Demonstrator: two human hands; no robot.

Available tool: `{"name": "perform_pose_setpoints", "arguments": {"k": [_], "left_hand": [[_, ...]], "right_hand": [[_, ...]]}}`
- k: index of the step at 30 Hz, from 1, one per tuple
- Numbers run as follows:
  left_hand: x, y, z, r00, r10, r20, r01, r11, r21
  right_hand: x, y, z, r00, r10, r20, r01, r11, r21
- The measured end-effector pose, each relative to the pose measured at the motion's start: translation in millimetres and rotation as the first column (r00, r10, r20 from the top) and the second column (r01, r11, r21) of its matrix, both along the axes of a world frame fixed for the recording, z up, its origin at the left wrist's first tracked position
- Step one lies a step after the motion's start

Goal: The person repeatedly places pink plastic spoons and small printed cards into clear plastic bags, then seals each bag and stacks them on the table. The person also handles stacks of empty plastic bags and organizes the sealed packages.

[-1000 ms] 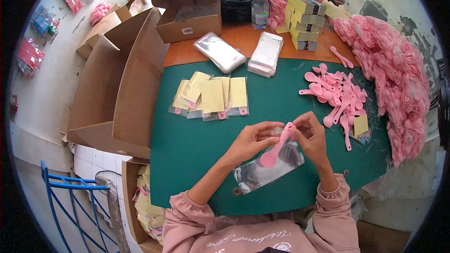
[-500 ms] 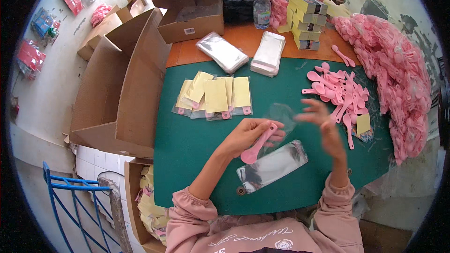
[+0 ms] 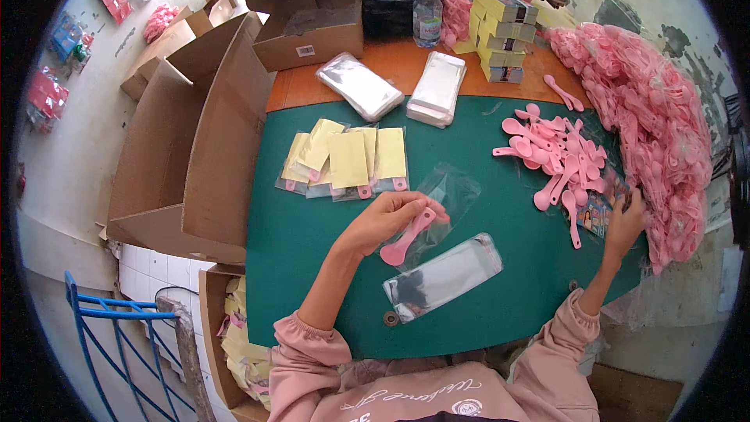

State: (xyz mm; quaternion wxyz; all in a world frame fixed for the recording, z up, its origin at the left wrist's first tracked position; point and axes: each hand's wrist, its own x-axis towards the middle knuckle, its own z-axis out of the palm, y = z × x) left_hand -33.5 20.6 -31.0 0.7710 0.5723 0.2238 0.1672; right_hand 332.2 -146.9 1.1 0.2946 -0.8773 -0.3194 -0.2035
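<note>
My left hand pinches a pink spoon by its handle end, with the bowl hanging down toward me. A clear plastic bag is in the same grip, spreading out behind the spoon; I cannot tell whether the spoon lies inside it. Over at the right, my right hand has its fingers closed on a small printed card, slightly blurred. Below it, more colourful cards lie beside the heap of loose pink spoons. Nearer to me a stack of clear bags rests on the green mat.
Filled bags with yellow cards lie at left on the green mat. Behind are two bag stacks, a water bottle and piled cards. Bagged spoons line the right edge; open cardboard boxes stand left.
My right hand has moved away from the bag to the cards at the right and closed on one. The left hand keeps the spoon and bag. The whole view has shifted slightly.
</note>
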Motion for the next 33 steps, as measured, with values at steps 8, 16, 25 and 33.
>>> {"name": "perform_pose_setpoints", "arguments": {"k": [8, 16, 25, 33], "left_hand": [[8.4, -10.8, 4.1, 0.991, 0.063, 0.117, -0.054, 0.995, -0.08], [9.0, -12.2, 0.6, 0.998, 0.027, 0.06, -0.026, 0.999, -0.028], [12.5, -14.4, 2.6, 0.994, 0.081, -0.07, -0.07, 0.986, 0.149], [14.0, -15.9, -1.0, 0.997, 0.027, 0.072, -0.03, 0.999, 0.042]], "right_hand": [[-97.1, 55.9, 29.8, 0.182, 0.785, -0.593, -0.473, 0.598, 0.647], [-139.2, 72.1, 24.0, 0.0, 0.763, -0.646, -0.582, 0.525, 0.621], [-135.9, 63.4, 25.4, 0.003, 0.716, -0.698, -0.733, 0.476, 0.486], [-143.7, 64.1, 30.7, 0.136, 0.802, -0.581, -0.571, 0.543, 0.616]]}}
